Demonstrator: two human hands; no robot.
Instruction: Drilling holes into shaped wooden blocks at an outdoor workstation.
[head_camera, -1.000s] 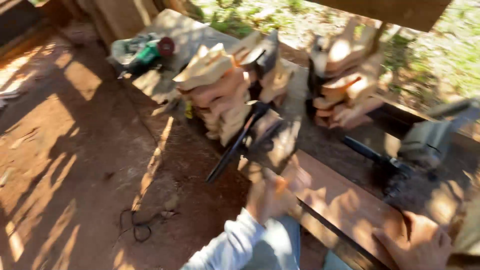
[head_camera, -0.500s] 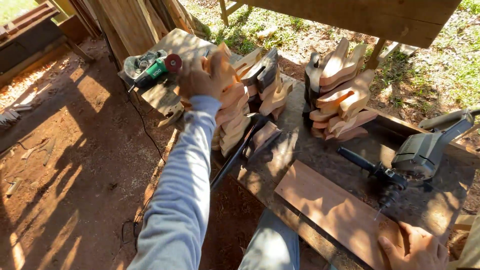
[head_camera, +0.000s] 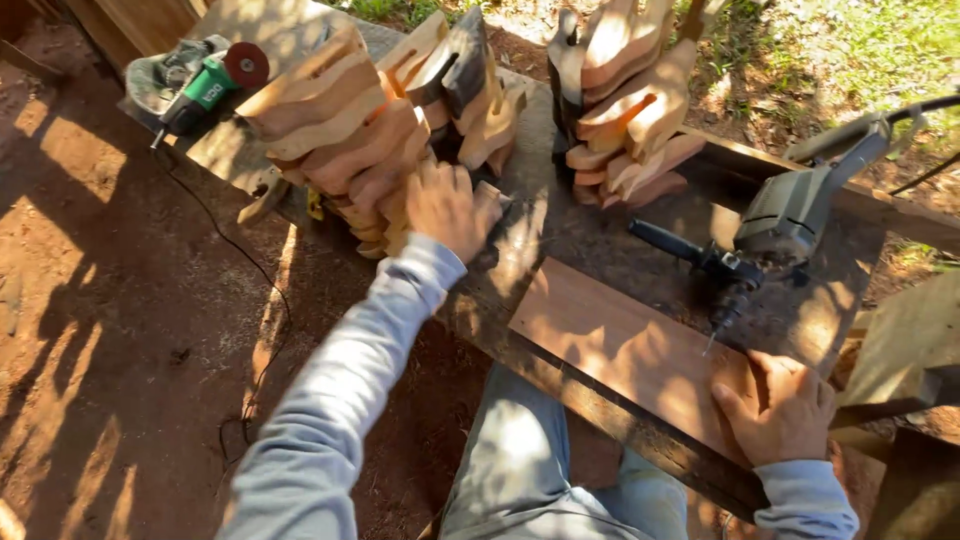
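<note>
Head view, one frame. Two hands, one person. Left hand (head_camera: 448, 208): fingers spread against the side of the near stack of cut wooden pieces (head_camera: 345, 130), touching it, not closed round any piece. Right hand (head_camera: 782, 407): lies flat, fingers loosely bent, pressing the right end of one reddish plank (head_camera: 620, 345); grasps nothing. Plank lies along the front edge of one dark workbench (head_camera: 600, 235). Stacks of shaped wooden pieces on the bench: three; the second (head_camera: 470, 85) just behind the first, the third (head_camera: 625, 100) well to the right. Power tools: two; one green angle grinder (head_camera: 205, 88) at the bench's far left, one grey drill (head_camera: 790, 215) just above the plank
</note>
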